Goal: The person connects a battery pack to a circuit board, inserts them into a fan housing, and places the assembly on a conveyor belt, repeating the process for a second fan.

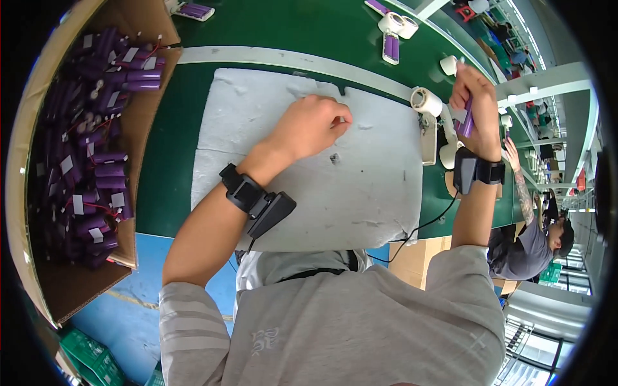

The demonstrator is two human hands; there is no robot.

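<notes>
My right hand (pixel 475 96) is raised at the right, with its fingers closed around a purple battery pack (pixel 465 122) that has a white label. Just beyond its fingertips is a small white tape roll (pixel 449 65). My left hand (pixel 312 125) hovers over or rests on a pale foam sheet (pixel 380 180). Its fingers are curled in, with a small gap between thumb and forefinger and nothing showing in them. Both wrists wear black strapped devices.
A cardboard box (pixel 145 135) heaped with purple battery packs (pixel 109 170) stands at the left. White tape rolls (pixel 426 101) sit right of the foam. More packs (pixel 391 47) lie on the green table's far side. A cable (pixel 428 224) crosses the foam's near right corner. Another person (pixel 531 251) works at the right.
</notes>
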